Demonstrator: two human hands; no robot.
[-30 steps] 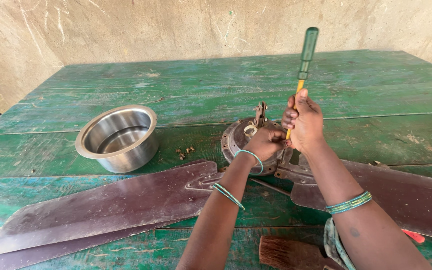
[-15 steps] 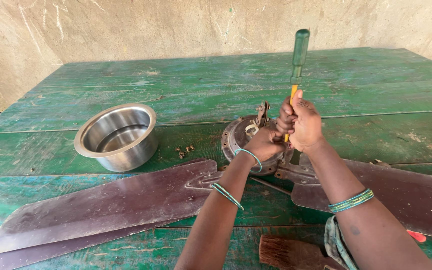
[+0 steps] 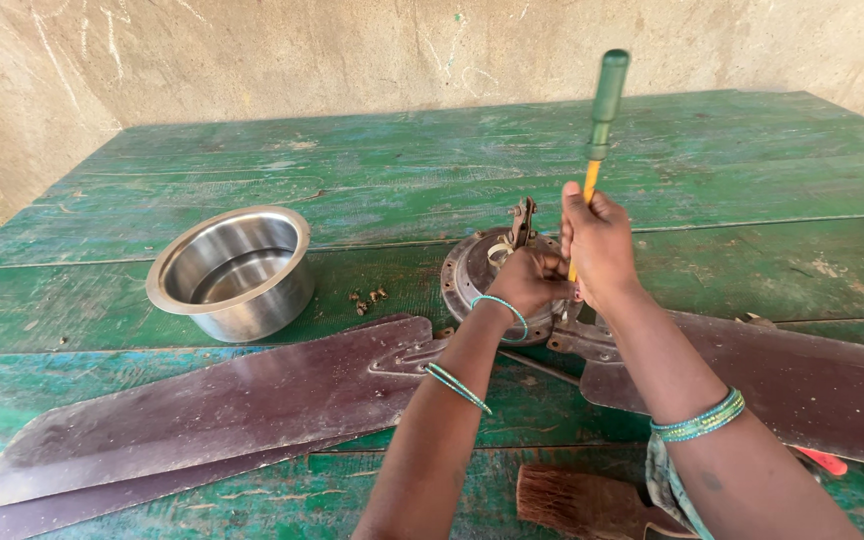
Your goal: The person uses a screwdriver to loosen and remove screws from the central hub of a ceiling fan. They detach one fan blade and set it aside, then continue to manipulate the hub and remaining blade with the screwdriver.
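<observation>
Green-handled screwdriver (image 3: 602, 120) upright (yellow shank), tip at brown fan hub (image 3: 477, 268)

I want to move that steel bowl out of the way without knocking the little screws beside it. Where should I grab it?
Take the steel bowl by its flared rim, coming from above on its left side. It stands upright and open, so the wide lip gives fingers a ledge, while the small screws lie just to its right, towards the fan motor housing.
</observation>
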